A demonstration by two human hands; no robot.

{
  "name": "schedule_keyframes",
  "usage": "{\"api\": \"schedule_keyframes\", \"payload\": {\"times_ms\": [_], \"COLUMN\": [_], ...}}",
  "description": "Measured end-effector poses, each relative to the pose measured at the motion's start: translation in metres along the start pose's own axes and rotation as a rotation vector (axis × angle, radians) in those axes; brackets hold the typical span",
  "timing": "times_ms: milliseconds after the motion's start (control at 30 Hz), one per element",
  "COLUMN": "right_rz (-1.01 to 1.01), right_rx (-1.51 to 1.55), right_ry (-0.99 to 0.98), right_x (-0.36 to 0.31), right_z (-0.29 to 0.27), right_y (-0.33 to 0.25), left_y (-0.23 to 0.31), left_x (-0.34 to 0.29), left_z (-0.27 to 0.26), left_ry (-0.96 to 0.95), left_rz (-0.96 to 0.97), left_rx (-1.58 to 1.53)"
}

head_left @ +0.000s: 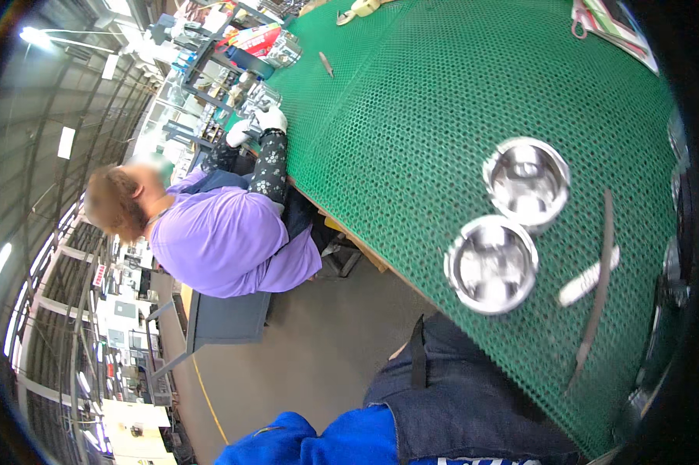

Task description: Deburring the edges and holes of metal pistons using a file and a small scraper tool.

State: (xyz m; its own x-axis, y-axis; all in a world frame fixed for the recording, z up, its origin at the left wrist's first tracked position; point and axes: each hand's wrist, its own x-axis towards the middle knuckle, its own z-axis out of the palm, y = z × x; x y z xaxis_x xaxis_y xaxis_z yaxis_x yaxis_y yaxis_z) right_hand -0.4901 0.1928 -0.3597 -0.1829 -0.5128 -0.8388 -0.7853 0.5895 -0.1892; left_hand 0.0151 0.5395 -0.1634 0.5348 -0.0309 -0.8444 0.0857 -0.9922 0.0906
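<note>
Neither of my hands is in view; only my blue clothing (318,442) and dark apron (450,387) show at the lower edge. On the green mat in front of me, two shiny round metal parts, hollow like pistons, rest side by side and nearly touch. The farther metal part (526,184) sits a little to the right of the nearer metal part (491,265). Right of them lies a long, thin, slightly curved grey strip (597,302), like a blade or file. It crosses a short white stick (578,287).
The green perforated mat (411,116) covers the bench. At left sits a co-worker in purple (218,236), whose white-gloved hands (270,119) are at metal parts. A small pointed tool (326,64) lies farther off. Papers and pink-handled scissors (580,27) occupy the far right corner.
</note>
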Motion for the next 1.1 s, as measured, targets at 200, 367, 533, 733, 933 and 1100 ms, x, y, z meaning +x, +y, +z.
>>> {"api": "schedule_keyframes", "payload": {"times_ms": [200,367,533,733,933,1100], "right_rz": [0.085,0.138,0.160,0.159,0.127,0.158], "right_rx": [-0.045,-0.038,-0.027,-0.046,-0.075,-0.069], "right_ry": [0.005,0.004,0.027,0.073,0.106,0.120], "right_x": [-0.022,-0.040,-0.053,-0.072,-0.079,-0.113], "right_z": [0.009,0.018,0.031,0.041,0.045,0.055], "right_y": [-0.044,-0.066,-0.076,-0.058,-0.020,0.051], "left_y": [0.033,0.066,0.094,0.087,0.053,0.028], "left_x": [0.037,0.069,0.108,0.145,0.158,0.189], "left_z": [-0.040,-0.071,-0.092,-0.087,-0.053,-0.012], "left_ry": [-0.026,-0.052,-0.065,-0.091,-0.114,-0.214], "left_rz": [-0.020,0.003,0.045,0.149,0.222,0.322], "left_rx": [-0.020,0.017,0.040,0.052,0.037,0.136]}}
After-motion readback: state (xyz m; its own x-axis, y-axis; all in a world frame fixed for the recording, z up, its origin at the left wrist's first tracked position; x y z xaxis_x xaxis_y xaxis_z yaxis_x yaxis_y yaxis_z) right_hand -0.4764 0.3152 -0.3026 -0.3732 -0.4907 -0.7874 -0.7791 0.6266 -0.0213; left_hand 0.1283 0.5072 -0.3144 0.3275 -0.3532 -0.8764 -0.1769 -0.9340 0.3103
